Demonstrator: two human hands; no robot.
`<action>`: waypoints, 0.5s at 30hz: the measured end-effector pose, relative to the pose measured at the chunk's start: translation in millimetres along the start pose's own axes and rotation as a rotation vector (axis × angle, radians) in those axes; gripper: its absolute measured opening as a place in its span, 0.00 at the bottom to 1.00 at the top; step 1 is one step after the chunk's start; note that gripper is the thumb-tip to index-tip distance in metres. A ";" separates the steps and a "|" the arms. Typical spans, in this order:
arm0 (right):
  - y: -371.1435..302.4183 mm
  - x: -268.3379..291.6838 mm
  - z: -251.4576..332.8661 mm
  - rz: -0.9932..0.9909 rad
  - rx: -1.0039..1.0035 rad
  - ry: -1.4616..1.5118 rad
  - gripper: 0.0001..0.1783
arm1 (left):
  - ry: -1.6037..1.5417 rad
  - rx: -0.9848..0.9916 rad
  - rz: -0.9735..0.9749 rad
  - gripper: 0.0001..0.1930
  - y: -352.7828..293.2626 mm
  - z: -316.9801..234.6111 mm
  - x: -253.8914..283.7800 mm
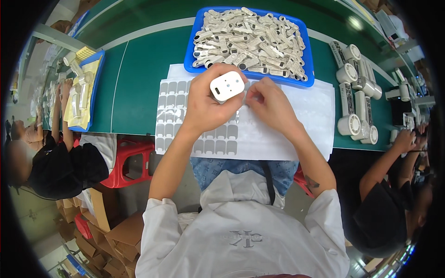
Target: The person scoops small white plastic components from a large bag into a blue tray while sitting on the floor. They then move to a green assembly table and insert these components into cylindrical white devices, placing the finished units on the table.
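My left hand (204, 104) is wrapped around a white plastic device (227, 86). Its rounded end faces up and shows a dark slot and small screw-like dots; the rest of it is hidden in my palm. Just to the right, the fingers of my right hand (270, 103) are pinched together near the device. What they hold, if anything, I cannot make out. Both hands are above a white sheet (296, 134) with rows of grey rounded stickers (226, 147) on its left part; several places in the rows are bare.
Beyond my hands, a blue tray (308, 60) is heaped with small white plastic parts (250, 39). White handheld fans (348, 125) lie on the green table (134, 88) at right. Another blue tray (98, 85) stands at left. Co-workers sit on both sides; a red stool (132, 162) is at left.
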State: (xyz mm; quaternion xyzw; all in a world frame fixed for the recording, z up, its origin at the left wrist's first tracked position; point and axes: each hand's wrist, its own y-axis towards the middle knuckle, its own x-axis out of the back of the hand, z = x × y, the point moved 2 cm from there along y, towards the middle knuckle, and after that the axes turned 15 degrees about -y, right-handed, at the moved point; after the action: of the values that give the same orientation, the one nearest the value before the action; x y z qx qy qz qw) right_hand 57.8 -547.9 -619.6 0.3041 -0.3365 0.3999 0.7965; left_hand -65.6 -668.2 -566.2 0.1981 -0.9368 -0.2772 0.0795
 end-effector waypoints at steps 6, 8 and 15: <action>-57.8 62.5 3.7 -0.285 0.074 0.710 0.07 | -0.027 -0.138 -0.077 0.13 9.9 -1.5 -21.3; -67.2 83.4 6.6 -0.378 0.079 0.847 0.10 | -0.048 -0.139 -0.049 0.12 12.9 5.6 -35.2; -61.7 86.2 24.6 -0.443 0.076 0.847 0.17 | -0.147 -0.077 0.042 0.13 11.9 26.7 -70.7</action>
State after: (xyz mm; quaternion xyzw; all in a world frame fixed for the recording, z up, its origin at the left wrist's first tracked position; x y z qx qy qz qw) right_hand 141.7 -559.8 -551.2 0.2078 0.1054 0.3213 0.9179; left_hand -12.1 -616.6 -584.7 0.1543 -0.9328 -0.3250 0.0239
